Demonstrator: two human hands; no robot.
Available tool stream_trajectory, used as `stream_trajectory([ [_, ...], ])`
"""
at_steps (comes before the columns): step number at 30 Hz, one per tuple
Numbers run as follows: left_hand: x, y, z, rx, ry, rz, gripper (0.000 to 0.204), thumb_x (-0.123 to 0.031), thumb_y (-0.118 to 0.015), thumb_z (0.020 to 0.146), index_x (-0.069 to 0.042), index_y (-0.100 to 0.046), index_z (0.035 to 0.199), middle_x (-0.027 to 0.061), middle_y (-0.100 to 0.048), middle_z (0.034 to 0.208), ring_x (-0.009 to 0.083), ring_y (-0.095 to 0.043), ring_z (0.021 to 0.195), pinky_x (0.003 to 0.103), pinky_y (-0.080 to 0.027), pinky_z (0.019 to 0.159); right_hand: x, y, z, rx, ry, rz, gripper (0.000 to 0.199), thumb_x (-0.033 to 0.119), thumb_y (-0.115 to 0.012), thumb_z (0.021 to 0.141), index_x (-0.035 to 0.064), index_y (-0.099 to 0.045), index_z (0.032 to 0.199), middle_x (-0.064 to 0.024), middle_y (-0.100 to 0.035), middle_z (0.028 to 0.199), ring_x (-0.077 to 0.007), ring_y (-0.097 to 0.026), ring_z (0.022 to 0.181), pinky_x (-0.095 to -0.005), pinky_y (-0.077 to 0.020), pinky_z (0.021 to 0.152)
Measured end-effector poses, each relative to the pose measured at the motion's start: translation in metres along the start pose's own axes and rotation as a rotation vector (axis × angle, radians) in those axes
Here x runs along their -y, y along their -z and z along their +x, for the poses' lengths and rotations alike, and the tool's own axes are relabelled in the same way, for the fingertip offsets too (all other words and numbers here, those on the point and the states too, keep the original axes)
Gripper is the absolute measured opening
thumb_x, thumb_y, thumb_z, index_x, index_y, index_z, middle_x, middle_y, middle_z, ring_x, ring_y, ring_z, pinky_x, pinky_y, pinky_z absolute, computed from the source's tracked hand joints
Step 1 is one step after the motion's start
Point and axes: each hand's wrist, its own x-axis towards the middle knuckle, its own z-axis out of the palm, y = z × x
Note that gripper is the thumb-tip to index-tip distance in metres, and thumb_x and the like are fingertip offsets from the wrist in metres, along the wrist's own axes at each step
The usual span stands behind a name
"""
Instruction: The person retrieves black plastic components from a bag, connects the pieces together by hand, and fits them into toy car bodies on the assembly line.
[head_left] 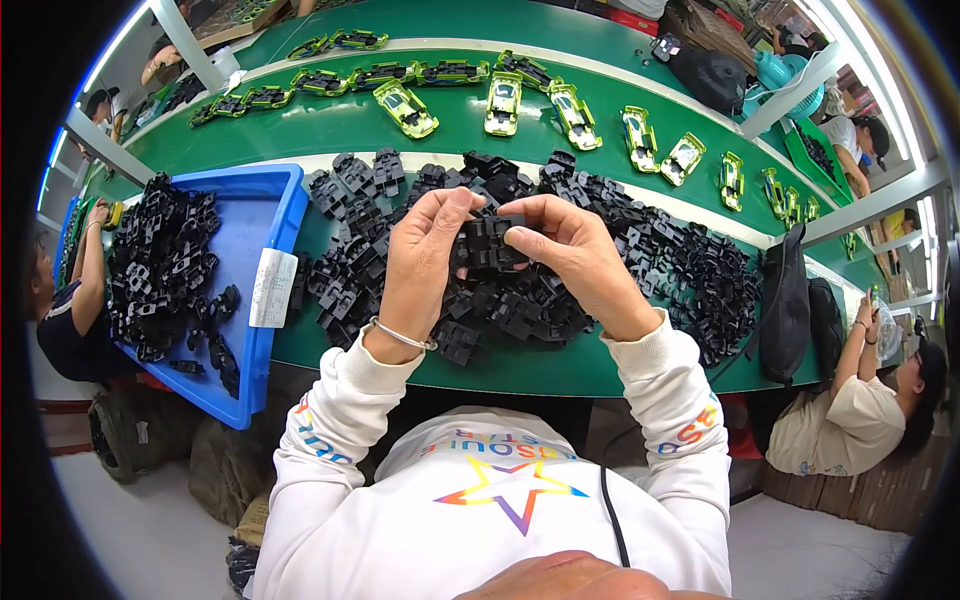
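Observation:
My left hand and my right hand together hold one black plastic toy-car chassis just above the green table. Fingers of both hands pinch its edges, the thumbs on top. A metal bangle circles my left wrist. Beneath and around my hands lies a wide heap of black chassis parts of the same kind, spread across the table's near strip.
A blue tray with several black parts sits at my left, overhanging the table edge. Green toy car bodies line the far belt. A black bag rests at the right. Other people sit at left and right.

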Motion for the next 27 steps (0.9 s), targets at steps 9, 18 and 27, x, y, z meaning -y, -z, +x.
stream_trajectory([
  [9, -0.005, -0.014, -0.009, 0.1, -0.214, 0.317, 0.052, -0.01, -0.078, 0.08, -0.004, -0.052, 0.125, 0.003, -0.058, 0.101, 0.0087, -0.059, 0.088, 0.021, -0.051, 0.077, -0.01, 0.0, -0.008, -0.072, 0.093, 0.158, 0.029, 0.014, -0.063, 0.094, -0.0021, -0.059, 0.119, -0.0048, -0.065, 0.1, -0.0091, -0.062, 0.092, -0.0261, -0.0547, 0.081],
  [18, 0.005, -0.013, -0.004, 0.069, -0.306, 0.67, 0.048, -0.008, -0.074, 0.079, -0.004, -0.051, 0.121, 0.0081, -0.062, 0.102, 0.0132, -0.063, 0.085, 0.026, -0.053, 0.074, -0.029, -0.005, -0.003, -0.186, 0.006, 0.143, 0.022, 0.016, -0.068, 0.092, -0.001, -0.062, 0.104, -0.0041, -0.065, 0.09, -0.0093, -0.063, 0.079, -0.024, -0.0558, 0.069],
  [27, -0.01, 0.022, -0.003, 0.18, -0.084, 0.459, 0.048, -0.016, -0.08, 0.079, -0.002, -0.057, 0.119, 0.0038, -0.063, 0.099, 0.0085, -0.061, 0.088, 0.022, -0.052, 0.078, -0.019, -0.007, -0.014, -0.045, 0.162, 0.103, 0.032, 0.009, -0.064, 0.092, -0.0025, -0.059, 0.121, -0.0073, -0.066, 0.104, -0.0123, -0.063, 0.093, -0.0262, -0.0537, 0.082],
])
